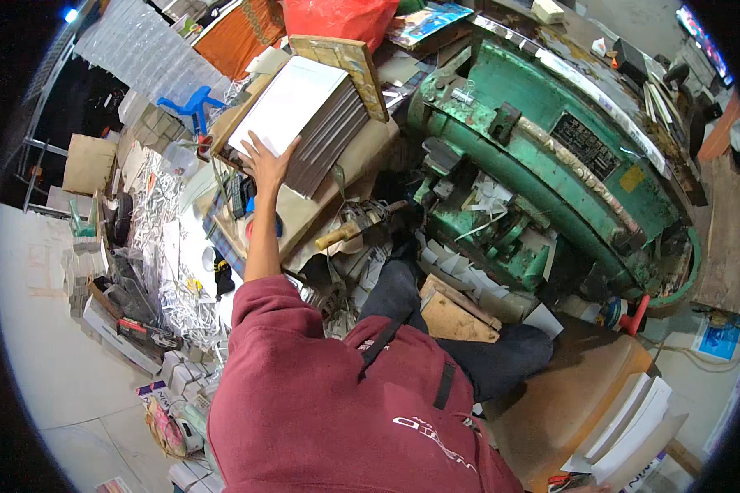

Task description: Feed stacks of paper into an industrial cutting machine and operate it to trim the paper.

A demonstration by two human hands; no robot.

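With fingers spread, my left hand (265, 164) lies on the near left corner of a tall stack of paper (298, 89). A white sheet tops the stack, and its side shows many layers in grey and white bands. A worn wooden board (337, 62) stands against the far side of the stack, and another board edge shows at its left. The stack rests on a brown surface (362, 156) beside the green machine. A skin-coloured sliver at the bottom edge, near loose white sheets (633, 427), may be my right hand; its fingers are hidden.
A large green metal machine (551, 156) fills the right side. Paper strips (156, 214) lie heaped at the left. A wooden-handled tool (337, 237) sits below the stack. Wooden blocks (456, 312) lie by my legs, and a brown bench (543, 403) is at the lower right.
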